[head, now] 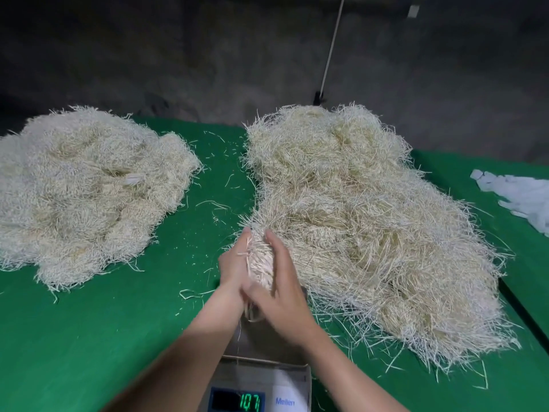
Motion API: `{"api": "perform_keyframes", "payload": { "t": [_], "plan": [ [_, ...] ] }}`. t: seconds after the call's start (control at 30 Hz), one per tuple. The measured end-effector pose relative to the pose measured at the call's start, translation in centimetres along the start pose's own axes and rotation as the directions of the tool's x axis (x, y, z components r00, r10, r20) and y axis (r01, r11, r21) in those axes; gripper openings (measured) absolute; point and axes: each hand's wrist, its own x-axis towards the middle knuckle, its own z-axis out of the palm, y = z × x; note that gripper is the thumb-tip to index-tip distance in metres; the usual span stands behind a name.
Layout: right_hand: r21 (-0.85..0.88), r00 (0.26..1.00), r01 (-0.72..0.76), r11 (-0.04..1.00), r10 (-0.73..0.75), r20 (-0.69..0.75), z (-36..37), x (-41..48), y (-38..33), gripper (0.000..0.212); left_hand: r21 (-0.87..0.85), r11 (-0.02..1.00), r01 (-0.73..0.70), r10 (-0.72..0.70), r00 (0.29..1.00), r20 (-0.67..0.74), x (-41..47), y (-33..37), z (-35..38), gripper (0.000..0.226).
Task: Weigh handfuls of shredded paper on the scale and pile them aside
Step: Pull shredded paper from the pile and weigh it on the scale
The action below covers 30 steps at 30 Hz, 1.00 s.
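Your left hand [233, 264] is gripping a bundle [260, 263] — right hand [280, 292] pressing it, fingers straight — above the scale [285, 382].

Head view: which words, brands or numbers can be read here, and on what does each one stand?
"107": green digits on the display of the scale; a decimal point cannot be told.
"Meilen": blue brand word on the scale's front, right of the display.
No other text shows.
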Motion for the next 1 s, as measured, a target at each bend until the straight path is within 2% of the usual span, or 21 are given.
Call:
{"api": "perform_keyframes", "payload": {
  "t": [0.07, 0.13, 0.17, 0.23, 0.3, 0.4, 0.43, 0.5, 0.57, 0.6, 0.67, 0.73, 0.77, 0.8, 0.83, 0.9, 0.97, 1.0],
  "plan": [
    [0.094, 0.965, -0.122, 0.988, 0.14, -0.22, -2.1, 2.6, -0.4, 0.042, 0.088, 0.985, -0.146, 0.144, 0.989, 0.022, -1.4, -1.2, 1.3, 0.025],
    [0.2, 0.897, -0.212, 0.956, 0.272, -0.348, -4.0, 4.8, -0.3, 0.009, 0.117, 0.981, -0.154, 0.14, 0.983, 0.114, -2.5, -2.0, 2.4, 0.02],
    [0.222, 0.887, -0.192, 0.956, 0.266, -0.378, -3.9, 4.9, -0.4, 0.007, 0.155, 0.974, -0.163, 0.146, 0.982, 0.117, -2.4, -1.6, 2.9, 0.021],
    [0.151, 0.889, -0.122, 0.981, 0.176, -0.423, -2.2, 4.1, -0.8, 0.017, 0.218, 0.948, -0.231, 0.221, 0.973, 0.069, -1.5, 0.3, 4.1, 0.028],
    [0.127, 0.893, -0.102, 0.987, 0.147, -0.425, -2.2, 4.1, -1.1, 0.021, 0.184, 0.949, -0.257, 0.252, 0.966, 0.047, -1.2, 0.9, 4.9, 0.036],
    [0.159, 0.873, -0.132, 0.978, 0.191, -0.449, -5.1, 6.2, -0.6, 0.029, 0.102, 0.984, -0.143, 0.134, 0.987, 0.088, -1.9, -0.5, 5.2, 0.044],
    [0.16, 0.867, -0.123, 0.979, 0.185, -0.464, -4.9, 6.1, -0.5, 0.029, 0.125, 0.985, -0.117, 0.106, 0.99, 0.091, -2.0, -0.4, 5.1, 0.046],
    [0.11, 0.879, -0.124, 0.986, 0.161, -0.448, -2.9, 5.1, -0.8, 0.028, 0.177, 0.972, -0.157, 0.146, 0.986, 0.076, -1.3, 1.0, 5.2, 0.049],
    [0.072, 0.905, -0.098, 0.993, 0.119, -0.409, -1.8, 4.8, -1.2, 0.03, 0.147, 0.966, -0.215, 0.211, 0.977, 0.036, -0.5, 1.9, 5.5, 0.049],
    [0.098, 0.901, -0.112, 0.989, 0.143, -0.409, -2.4, 5.4, -0.8, 0.029, 0.19, 0.956, -0.223, 0.222, 0.975, 0.025, -0.7, 1.5, 5.5, 0.047],
    [0.176, 0.891, -0.145, 0.974, 0.206, -0.405, -4.7, 6.8, 0.2, 0.028, 0.336, 0.919, -0.206, 0.195, 0.979, 0.066, -1.2, 0.0, 5.4, 0.041],
    [0.15, 0.9, -0.174, 0.973, 0.219, -0.376, -5.8, 6.8, 0.9, 0.023, 0.359, 0.922, -0.146, 0.115, 0.988, 0.106, -1.2, -0.5, 5.3, 0.036],
    [0.149, 0.91, -0.17, 0.974, 0.213, -0.356, -6.0, 6.7, 1.1, 0.015, 0.37, 0.915, -0.164, 0.137, 0.986, 0.1, -0.7, -0.2, 5.3, 0.036],
    [0.186, 0.919, -0.159, 0.97, 0.214, -0.332, -6.2, 6.6, 1.2, 0.006, 0.396, 0.889, -0.231, 0.211, 0.973, 0.094, 0.2, 0.2, 5.1, 0.035],
    [0.249, 0.925, -0.145, 0.958, 0.22, -0.309, -6.4, 6.4, 1.0, 0.013, 0.423, 0.847, -0.322, 0.306, 0.946, 0.108, 0.8, 0.8, 5.1, 0.032],
    [0.402, 0.96, -0.127, 0.907, 0.215, -0.181, -7.0, 6.6, 0.6, 0.041, 0.446, 0.746, -0.495, 0.464, 0.866, 0.185, 1.4, 1.2, 5.5, 0.025],
    [0.331, 0.984, -0.148, 0.932, 0.173, -0.049, -6.8, 6.6, -0.2, 0.05, 0.48, 0.642, -0.598, 0.565, 0.792, 0.231, 1.4, 0.6, 6.3, 0.024],
    [0.249, 0.984, -0.155, 0.956, 0.171, -0.043, -6.3, 6.3, -0.3, 0.044, 0.471, 0.615, -0.632, 0.611, 0.76, 0.223, 1.1, 0.4, 6.8, 0.024]
  ]
}}
